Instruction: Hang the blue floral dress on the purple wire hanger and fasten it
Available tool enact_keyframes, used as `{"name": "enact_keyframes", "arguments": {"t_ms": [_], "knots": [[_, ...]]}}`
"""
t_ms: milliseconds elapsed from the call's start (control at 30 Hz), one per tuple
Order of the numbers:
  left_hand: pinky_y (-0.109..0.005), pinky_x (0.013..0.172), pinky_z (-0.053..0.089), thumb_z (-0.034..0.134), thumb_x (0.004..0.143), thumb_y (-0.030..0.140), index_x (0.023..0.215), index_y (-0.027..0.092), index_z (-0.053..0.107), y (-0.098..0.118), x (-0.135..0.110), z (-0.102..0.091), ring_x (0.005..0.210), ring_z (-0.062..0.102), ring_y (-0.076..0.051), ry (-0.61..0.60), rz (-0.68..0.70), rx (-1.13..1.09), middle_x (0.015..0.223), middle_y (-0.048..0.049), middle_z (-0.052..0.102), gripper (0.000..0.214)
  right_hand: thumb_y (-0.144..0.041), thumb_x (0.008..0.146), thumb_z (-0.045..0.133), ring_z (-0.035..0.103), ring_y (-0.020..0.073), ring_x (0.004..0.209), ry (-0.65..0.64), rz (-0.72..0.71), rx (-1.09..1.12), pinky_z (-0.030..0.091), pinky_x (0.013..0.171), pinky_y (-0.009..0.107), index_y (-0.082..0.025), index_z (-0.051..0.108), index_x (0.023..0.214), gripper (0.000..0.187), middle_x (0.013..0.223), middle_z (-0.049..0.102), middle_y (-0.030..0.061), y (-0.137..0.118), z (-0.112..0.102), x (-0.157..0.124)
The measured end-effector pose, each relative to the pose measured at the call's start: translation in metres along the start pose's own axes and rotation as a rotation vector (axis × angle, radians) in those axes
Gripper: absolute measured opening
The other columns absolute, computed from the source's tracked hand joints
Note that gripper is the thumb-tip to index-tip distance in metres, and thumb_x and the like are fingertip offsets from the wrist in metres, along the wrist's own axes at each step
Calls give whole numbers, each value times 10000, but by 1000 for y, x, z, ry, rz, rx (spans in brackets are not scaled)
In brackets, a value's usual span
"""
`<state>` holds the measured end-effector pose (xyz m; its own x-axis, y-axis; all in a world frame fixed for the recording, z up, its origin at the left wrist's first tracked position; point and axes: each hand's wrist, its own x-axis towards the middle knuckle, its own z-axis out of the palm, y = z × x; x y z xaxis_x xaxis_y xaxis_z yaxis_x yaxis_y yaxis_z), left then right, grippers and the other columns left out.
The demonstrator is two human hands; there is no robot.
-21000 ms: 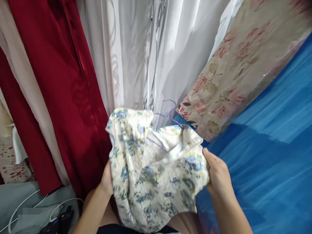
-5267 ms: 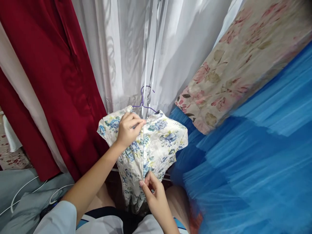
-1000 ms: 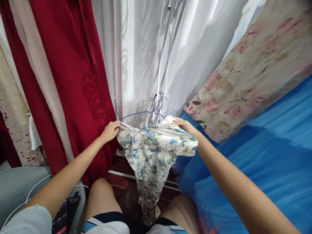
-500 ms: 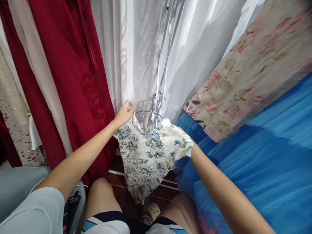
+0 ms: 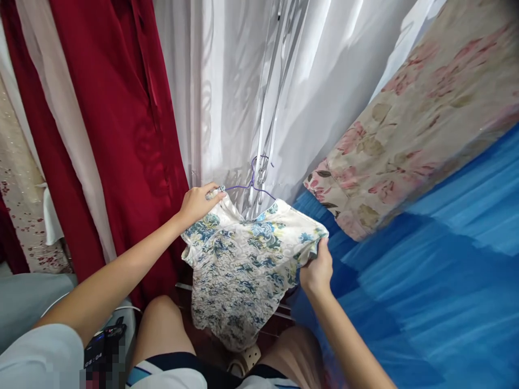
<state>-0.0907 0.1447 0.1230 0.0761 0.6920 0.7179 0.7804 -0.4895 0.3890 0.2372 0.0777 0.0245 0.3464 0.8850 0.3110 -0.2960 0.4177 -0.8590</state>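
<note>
A white blouse [image 5: 243, 265] with a blue and yellow floral print hangs on a thin purple hanger [image 5: 252, 181]. The hanger's hook is at the silvery strips in front of the white curtain. My left hand [image 5: 200, 202] is closed on the blouse's left shoulder, close to the hanger's end. With thumb on top, my right hand [image 5: 318, 270] pinches the edge of the right sleeve and holds it stretched outward. The blouse's lower part bunches and narrows above the floor, between my knees.
Dark red cloth [image 5: 121, 135] hangs at left, the white curtain [image 5: 231, 81] behind. On the right are floral fabric [image 5: 381, 156] and blue tulle [image 5: 405, 281]. A phone-like device showing digits [image 5: 97, 359] lies on a grey surface at lower left. A beige clog [image 5: 249, 357] is below.
My right hand, earlier hidden by the sleeve, has come out and now grips the sleeve's edge. The blouse is spread wider. My left hand has shifted slightly down and left on the shoulder.
</note>
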Motion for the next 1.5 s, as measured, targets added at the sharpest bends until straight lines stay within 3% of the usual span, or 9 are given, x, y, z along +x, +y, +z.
{"name": "enact_keyframes", "arguments": {"t_ms": [167,400,600,733,833,933,1167,1333,1500], "knots": [[-260,709,388,595,872,508,996,202,689,15,12,-1,786,615,-196,-24,76,-121,840,-13,683,343,-481,855,665,684,190,1066,265,-64,232,611,768,256,-188,703,1043,350,1119,731,42,-50,27,29],[-243,566,274,554,865,413,617,168,503,2,17,17,610,416,-134,-81,-36,-217,587,32,406,353,-541,840,668,666,202,1101,90,-107,187,573,879,294,-184,714,1060,422,1140,726,55,-80,74,38],[-253,656,342,503,862,277,800,182,602,-20,10,17,716,527,-176,-8,-91,-219,728,-1,579,150,-546,870,633,686,212,967,-152,-22,7,556,789,285,-207,726,1027,385,972,743,31,-80,91,10],[-244,686,375,608,733,213,884,203,632,-37,-2,17,782,565,-183,172,-309,-524,826,-15,643,153,-405,922,628,663,161,833,-618,-36,-201,517,729,232,-226,747,925,216,882,725,0,-95,100,-62],[-235,600,372,550,695,192,742,188,595,-42,-15,20,629,516,-150,216,-404,-718,678,3,584,65,-329,939,615,662,188,1001,-1266,-94,-336,491,914,273,-224,696,1222,313,1106,718,51,-110,109,-116],[-237,582,388,480,622,155,628,171,570,-30,-29,18,631,528,-145,156,-402,-841,682,-18,586,92,-355,901,663,589,221,1179,-1524,-281,-474,398,1068,311,-219,565,1391,518,1278,648,89,-113,111,-130],[-254,686,433,491,512,40,602,164,463,55,-57,-2,639,515,-116,-224,-246,-1286,624,16,519,156,-309,934,596,424,271,1348,-869,-526,-796,333,1136,481,-256,392,1463,569,1453,478,116,-68,86,-61],[-291,702,448,624,715,27,755,177,537,103,-77,-22,578,518,-111,-427,-46,-1339,555,41,531,178,-292,992,496,618,228,946,-805,-580,-816,492,864,380,-219,598,1200,243,1017,662,86,-53,79,-51],[-313,714,491,669,758,23,837,176,609,109,-88,-29,595,546,-114,-300,89,-1338,573,40,515,182,-228,985,504,566,158,696,-709,-573,-694,451,664,275,-202,625,932,135,782,605,25,-54,61,-61]]}}
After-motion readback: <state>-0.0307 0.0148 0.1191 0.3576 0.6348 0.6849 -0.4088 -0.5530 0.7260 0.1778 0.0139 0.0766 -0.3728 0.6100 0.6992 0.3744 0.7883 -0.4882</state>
